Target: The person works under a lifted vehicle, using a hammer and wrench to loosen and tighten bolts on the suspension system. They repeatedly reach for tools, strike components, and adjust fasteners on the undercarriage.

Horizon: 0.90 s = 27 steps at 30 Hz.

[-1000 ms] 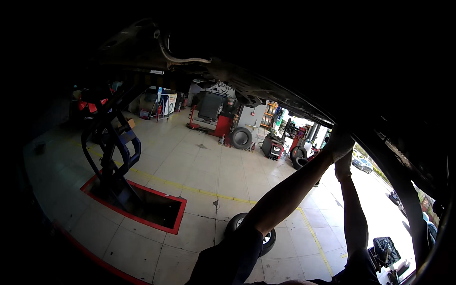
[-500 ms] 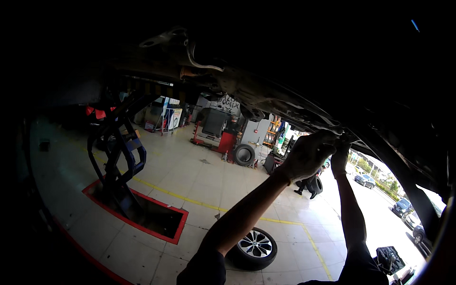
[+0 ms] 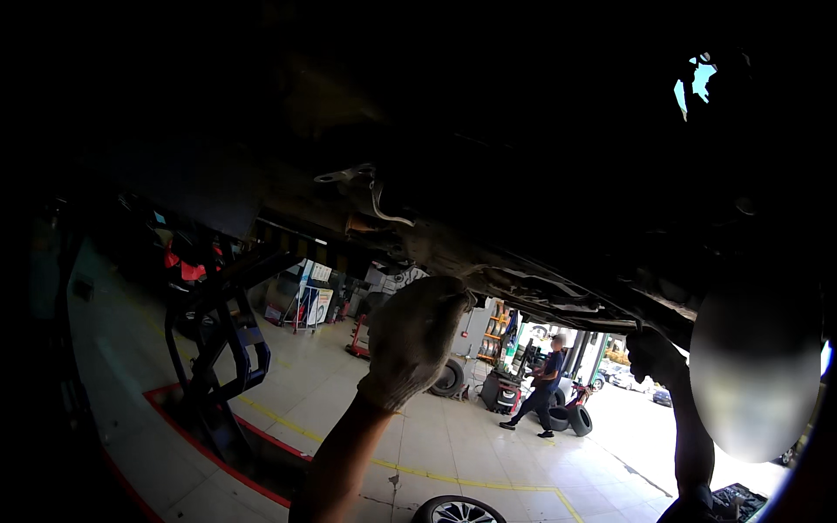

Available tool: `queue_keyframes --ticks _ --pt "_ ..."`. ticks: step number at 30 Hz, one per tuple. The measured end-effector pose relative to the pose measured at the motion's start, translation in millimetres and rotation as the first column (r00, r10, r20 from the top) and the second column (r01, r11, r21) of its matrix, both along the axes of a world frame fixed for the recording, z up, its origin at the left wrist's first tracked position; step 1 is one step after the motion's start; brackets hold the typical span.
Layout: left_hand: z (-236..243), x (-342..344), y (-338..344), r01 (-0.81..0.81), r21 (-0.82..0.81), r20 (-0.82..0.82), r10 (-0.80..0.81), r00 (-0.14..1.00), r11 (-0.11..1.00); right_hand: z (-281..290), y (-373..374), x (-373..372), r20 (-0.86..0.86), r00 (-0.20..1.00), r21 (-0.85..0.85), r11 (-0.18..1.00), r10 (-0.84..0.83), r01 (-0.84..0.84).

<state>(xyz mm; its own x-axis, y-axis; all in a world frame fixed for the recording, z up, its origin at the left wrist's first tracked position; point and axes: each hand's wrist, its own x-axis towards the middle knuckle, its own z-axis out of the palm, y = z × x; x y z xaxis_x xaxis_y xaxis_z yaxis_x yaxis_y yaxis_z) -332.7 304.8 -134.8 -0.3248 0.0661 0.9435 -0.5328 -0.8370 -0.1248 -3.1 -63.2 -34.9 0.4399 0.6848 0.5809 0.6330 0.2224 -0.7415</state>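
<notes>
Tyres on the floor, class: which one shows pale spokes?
The tyre cut off by the picture's bottom edge; pale spokes fill its middle, while the other tyres, farther back, show none.

On my feed, the glove point(image 3: 410, 353) on the left hand point(image 3: 423, 327) shows grey-brown at mid-frame. At lower left I get a dark blue lift point(image 3: 251, 336) and a bright red border point(image 3: 218, 458). The floor point(image 3: 488, 458) reads pale grey, crossed by a yellow line point(image 3: 292, 425). At the bottom edge I see a wheel point(image 3: 458, 512), silver spokes inside black rubber. Right of centre, a walking person point(image 3: 542, 390) wears dark clothes.
</notes>
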Motion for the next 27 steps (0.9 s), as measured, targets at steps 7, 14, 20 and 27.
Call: queue_keyframes --ticks 7,14,20,27 --pt "53 -42 -9 -0.319 0.183 0.143 0.296 0.944 0.930 -31 139 92 0.329 0.804 0.494 0.816 -0.496 0.301" --pt "105 47 61 -0.781 0.185 0.090 0.781 0.618 0.597 -50 96 52 0.429 0.598 0.471 0.732 -0.677 0.492" --pt "141 81 83 -0.951 0.140 0.179 0.938 0.298 0.276 -17 39 -27 0.248 0.912 0.138 0.943 -0.328 0.302" --pt "128 120 74 -0.920 0.320 0.125 0.972 -0.197 -0.228 -42 133 67 0.359 0.711 0.442 0.781 -0.605 0.441"
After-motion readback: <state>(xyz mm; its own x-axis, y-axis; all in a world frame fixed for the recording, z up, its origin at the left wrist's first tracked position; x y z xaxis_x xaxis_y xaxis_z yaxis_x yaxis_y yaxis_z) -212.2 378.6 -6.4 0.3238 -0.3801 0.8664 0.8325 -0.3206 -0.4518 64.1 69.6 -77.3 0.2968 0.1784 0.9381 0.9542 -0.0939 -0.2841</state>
